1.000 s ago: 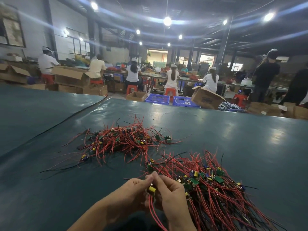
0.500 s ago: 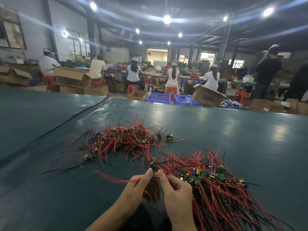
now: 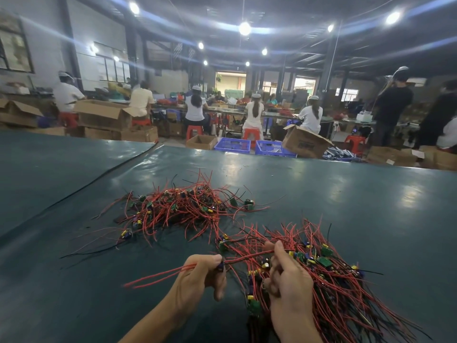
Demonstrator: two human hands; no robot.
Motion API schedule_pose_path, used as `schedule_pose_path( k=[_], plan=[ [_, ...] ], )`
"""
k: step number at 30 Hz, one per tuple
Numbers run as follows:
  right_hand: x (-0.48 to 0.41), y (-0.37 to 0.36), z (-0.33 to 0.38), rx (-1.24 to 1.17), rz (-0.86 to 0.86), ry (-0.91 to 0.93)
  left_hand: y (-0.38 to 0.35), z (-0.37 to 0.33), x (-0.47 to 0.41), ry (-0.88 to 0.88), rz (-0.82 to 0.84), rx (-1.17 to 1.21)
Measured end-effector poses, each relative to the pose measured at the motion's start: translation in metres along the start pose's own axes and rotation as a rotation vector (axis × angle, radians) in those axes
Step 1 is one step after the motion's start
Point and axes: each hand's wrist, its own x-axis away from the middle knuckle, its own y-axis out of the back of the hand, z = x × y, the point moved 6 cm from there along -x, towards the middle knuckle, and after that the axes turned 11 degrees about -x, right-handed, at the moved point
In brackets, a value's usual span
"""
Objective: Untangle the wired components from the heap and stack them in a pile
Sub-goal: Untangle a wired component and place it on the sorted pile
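- We see the left hand point(image 3: 195, 280) low in the middle of the view. Its fingers point(image 3: 218, 288) are curled in and pinch 1 wired component point(image 3: 220, 266) against the thumb, so the small dark part sits right at the fingertips.
- The component's red leads point(image 3: 158, 277) stick out to the left of the fist. A red wire point(image 3: 247, 256) runs from the pinch rightward to the right hand point(image 3: 289, 283).
- The right hand is just beside the left one, and the 2 do not touch. Its fingers are curled tight round a clump of wires at the left edge of the near heap point(image 3: 346, 280), and its raised thumb touches the red wire.
- The near heap spreads from under the right hand toward the right and lower edges of the view. It is red and black wires mixed with small green boards and yellow-capped parts.
- A far bundle point(image 3: 183, 209) of the same parts lies further up the counter point(image 3: 358, 199), to the left and beyond both hands. Neither hand touches it, and we cannot tell whether the loose strands between the 2 groups join them.
- The counter has a dark green cover.
- Past its far edge we see people seated on red stools point(image 3: 252, 133), open cardboard boxes point(image 3: 103, 115) and 2 blue crates point(image 3: 232, 144).
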Motion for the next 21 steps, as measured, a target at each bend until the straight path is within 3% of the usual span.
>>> schedule_pose_path(
  k=[4,8,10,18,21],
  plan=[
    [0.005,-0.006,-0.011,0.091,0.020,-0.006,0.001,0.005,-0.001,0.026,0.000,0.014],
    [0.022,-0.033,-0.030,0.308,0.292,0.047,0.000,0.013,-0.002,0.052,0.003,-0.014],
    [0.027,-0.039,-0.035,0.339,0.328,0.071,-0.003,0.014,-0.002,0.023,0.028,-0.054],
    [0.004,-0.004,-0.009,0.135,-0.038,0.005,-0.016,0.009,0.004,-0.076,0.154,-0.236],
    [-0.005,0.008,0.002,-0.005,-0.093,0.016,-0.020,0.006,0.005,-0.096,0.193,-0.242]
  ],
)
